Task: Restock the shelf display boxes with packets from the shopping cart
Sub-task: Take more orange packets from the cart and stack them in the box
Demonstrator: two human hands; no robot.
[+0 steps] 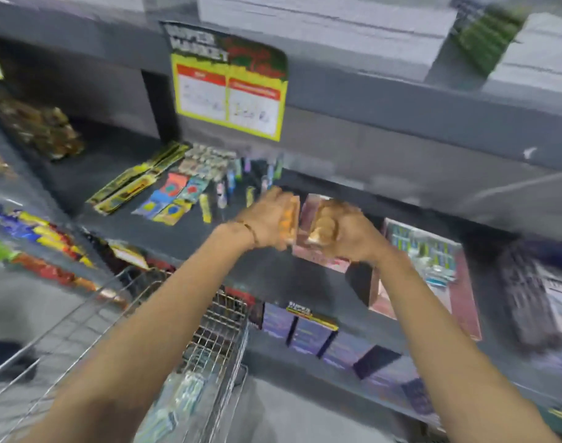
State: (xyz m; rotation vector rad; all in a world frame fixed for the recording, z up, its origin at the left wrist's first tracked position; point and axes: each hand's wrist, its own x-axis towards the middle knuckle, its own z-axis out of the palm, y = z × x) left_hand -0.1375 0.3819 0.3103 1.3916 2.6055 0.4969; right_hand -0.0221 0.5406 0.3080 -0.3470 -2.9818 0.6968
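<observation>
shelf [164, 231]: dark grey shelving fills most of the frame, running from the upper left down to the lower right; the whole picture is smeared by motion.
shopping cart [222, 334]: wire cart at the lower left and lower centre, below your forearms, with pale blurred packets lying in its basket.
sign [230, 87]: yellow-bordered card with red and white panels hangs from the shelf edge at upper centre; its print is too blurred to read.
large display box [458, 295]: maroon-sided box right of centre on the shelf, with blue and white packets in it.
small display box [318, 254]: pinkish box at mid-frame, just beside the large one and directly behind your hands.
loose goods [177, 187]: yellow strips, coloured cards and small upright tubes lie on the shelf left of centre, apart from the boxes.
left hand [268, 220]: yours is clenched around an orange-brown packet [289, 223] at mid-frame, with a thin band at the wrist.
right hand [350, 233]: yours is gripping a second tan packet [323, 223], held against the front of the small display box.
hands together: the two packets sit just beside each other; whether they touch you cannot tell through the blur.
</observation>
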